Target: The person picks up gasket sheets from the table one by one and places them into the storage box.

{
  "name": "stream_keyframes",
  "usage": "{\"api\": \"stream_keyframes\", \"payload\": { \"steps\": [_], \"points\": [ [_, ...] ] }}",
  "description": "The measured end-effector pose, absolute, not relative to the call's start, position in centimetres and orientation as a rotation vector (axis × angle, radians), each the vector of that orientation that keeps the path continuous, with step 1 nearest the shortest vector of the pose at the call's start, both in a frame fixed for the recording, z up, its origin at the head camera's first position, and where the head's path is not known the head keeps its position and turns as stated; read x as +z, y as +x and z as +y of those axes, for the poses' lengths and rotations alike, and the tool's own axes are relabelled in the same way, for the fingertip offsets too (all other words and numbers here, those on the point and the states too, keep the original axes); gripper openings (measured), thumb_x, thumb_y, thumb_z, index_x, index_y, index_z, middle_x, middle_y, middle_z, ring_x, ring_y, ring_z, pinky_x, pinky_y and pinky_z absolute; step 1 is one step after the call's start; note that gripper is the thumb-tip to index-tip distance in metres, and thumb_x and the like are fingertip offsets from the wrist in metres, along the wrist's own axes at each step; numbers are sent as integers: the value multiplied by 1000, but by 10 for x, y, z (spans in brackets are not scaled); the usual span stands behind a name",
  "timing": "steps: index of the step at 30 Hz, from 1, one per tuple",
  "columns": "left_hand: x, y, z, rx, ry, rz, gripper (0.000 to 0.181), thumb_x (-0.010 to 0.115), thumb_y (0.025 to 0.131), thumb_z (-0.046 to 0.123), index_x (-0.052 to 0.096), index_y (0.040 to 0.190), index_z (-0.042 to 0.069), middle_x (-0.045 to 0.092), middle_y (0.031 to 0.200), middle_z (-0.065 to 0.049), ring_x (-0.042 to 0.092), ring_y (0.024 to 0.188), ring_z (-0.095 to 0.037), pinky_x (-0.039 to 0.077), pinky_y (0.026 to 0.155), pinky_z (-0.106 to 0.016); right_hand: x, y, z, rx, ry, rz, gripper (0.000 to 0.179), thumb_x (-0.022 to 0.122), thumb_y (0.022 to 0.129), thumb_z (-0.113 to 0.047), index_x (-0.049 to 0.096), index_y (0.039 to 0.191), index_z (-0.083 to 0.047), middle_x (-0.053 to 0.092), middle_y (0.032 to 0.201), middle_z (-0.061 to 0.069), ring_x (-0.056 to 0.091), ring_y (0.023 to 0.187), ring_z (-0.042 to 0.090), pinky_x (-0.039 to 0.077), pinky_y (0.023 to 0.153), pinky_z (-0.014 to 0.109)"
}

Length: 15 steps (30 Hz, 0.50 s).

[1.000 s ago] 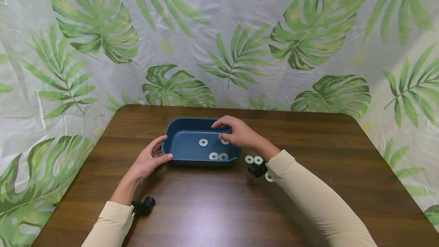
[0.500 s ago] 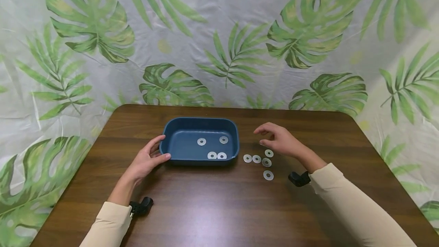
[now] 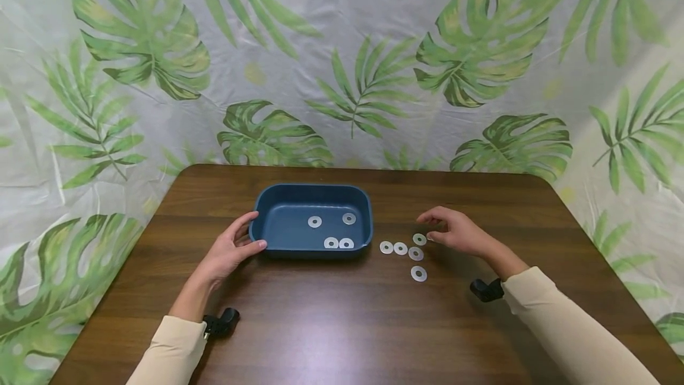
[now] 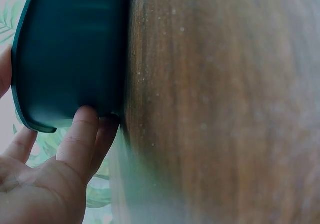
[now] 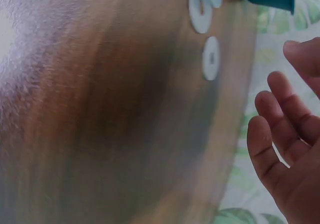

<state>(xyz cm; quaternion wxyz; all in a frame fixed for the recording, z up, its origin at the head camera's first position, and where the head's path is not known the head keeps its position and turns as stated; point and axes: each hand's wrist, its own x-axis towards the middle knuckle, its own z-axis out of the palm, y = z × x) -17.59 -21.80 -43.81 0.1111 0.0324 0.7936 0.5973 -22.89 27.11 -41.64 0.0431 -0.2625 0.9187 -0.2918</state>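
A blue rectangular tray (image 3: 312, 230) stands on the table, with several flat silver washers (image 3: 314, 222) lying apart on its floor. My left hand (image 3: 227, 254) holds the tray's left end, thumb at the front corner and fingers farther back. In the left wrist view, fingers (image 4: 86, 124) touch the tray's outer wall (image 4: 75, 53). My right hand (image 3: 456, 232) hovers just right of a loose washer (image 3: 419, 239), fingers loosely bent, with nothing seen between them. Several more washers (image 3: 415, 253) lie between that hand and the tray. The right wrist view shows relaxed, parted fingers (image 5: 262, 144).
The brown wooden table (image 3: 331, 325) has rounded far corners. Behind it hangs a leaf-patterned cloth (image 3: 369, 28). Black wrist cameras (image 3: 221, 321) sit on both wrists. One washer (image 3: 419, 273) lies nearer the front than the others.
My right hand has moved out of the tray, where it hovered over a washer, rightward and then slightly lower beside the loose washers. My left hand stays at the tray.
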Motion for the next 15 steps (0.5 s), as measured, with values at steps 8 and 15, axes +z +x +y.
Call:
{"api": "stream_keyframes", "payload": {
  "steps": [8, 15],
  "points": [
    [-437, -176, -217, 1751, 95, 2319, 75, 65, 96, 20, 22, 158, 15, 22, 163, -25, 36, 143, -48, 37, 113, -57, -434, -236, 274, -924, -752, 2761, 31, 68, 88, 0, 67, 119, -4, 68, 119, 15, 61, 104, 29, 50, 89, 48],
    [-438, -177, -218, 1755, 101, 2327, 75, 65, 96, 19, 22, 158, 15, 22, 163, -25, 35, 144, -48, 36, 113, -57, -439, -237, 274, -825, -816, 2819, 31, 70, 86, 0, 68, 116, -5, 68, 115, 14, 64, 101, 31, 52, 87, 49]
  ]
}}
